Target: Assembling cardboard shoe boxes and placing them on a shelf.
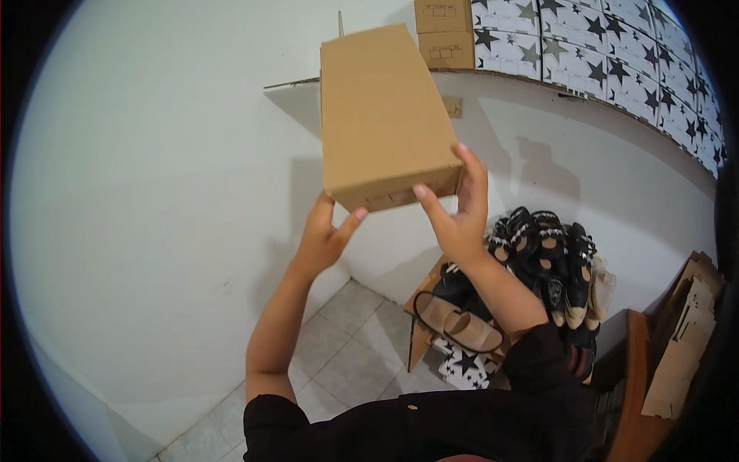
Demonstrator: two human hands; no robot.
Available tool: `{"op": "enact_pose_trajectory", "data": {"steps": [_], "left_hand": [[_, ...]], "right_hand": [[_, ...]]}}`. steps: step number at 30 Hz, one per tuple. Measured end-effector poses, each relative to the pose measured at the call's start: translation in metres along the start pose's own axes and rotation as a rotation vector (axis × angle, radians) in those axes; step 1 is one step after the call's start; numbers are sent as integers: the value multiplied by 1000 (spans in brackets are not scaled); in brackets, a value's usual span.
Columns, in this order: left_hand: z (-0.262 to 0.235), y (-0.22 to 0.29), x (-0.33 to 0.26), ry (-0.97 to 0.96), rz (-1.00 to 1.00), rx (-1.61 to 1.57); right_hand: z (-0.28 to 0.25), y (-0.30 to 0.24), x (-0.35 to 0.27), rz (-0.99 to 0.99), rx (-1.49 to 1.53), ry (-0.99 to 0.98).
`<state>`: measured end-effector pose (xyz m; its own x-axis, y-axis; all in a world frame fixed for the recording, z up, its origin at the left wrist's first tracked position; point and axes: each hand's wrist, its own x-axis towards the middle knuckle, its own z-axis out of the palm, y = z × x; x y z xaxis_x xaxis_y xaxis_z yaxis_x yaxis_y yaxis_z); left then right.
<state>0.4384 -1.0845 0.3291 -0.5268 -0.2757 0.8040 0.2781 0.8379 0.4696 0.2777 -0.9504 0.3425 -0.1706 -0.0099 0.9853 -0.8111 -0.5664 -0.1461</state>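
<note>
Raised in front of me is a plain brown cardboard box [389, 108], its near end tilted toward me. My left hand [323, 235] grips the near left corner, thumb against the end face. My right hand [460, 208] holds the near right corner, with the thumb on the end and the fingers up along the side. Behind the box, the end of a shelf [289, 84] sticks out from the wall. The far end of the box and what is inside it, if anything, are hidden.
On the wall shelf at upper right stand star-patterned white boxes [570, 50] and brown boxes [445, 35]. Below, a pile of black shoes [548, 246] and tan sandals [459, 322] covers a small wooden table [419, 339]. Flattened cardboard [681, 346] leans at far right beside a wooden chair [635, 377].
</note>
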Motion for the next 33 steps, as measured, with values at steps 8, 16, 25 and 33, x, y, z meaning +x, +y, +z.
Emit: {"op": "enact_pose_trajectory", "data": {"steps": [8,16,25,33], "left_hand": [[-12,-54,175,174,220,-173],[-8,-76,329,217,567,-430],[50,-120,416,89,577,-573],[85,-169,423,-81,613,-121]], "right_hand": [[37,88,141,-411,-206,-114],[36,154,237,-645,-699,-130],[31,165,297,-859,-1290,-58],[55,183,339,-322,-1697,-67]]}}
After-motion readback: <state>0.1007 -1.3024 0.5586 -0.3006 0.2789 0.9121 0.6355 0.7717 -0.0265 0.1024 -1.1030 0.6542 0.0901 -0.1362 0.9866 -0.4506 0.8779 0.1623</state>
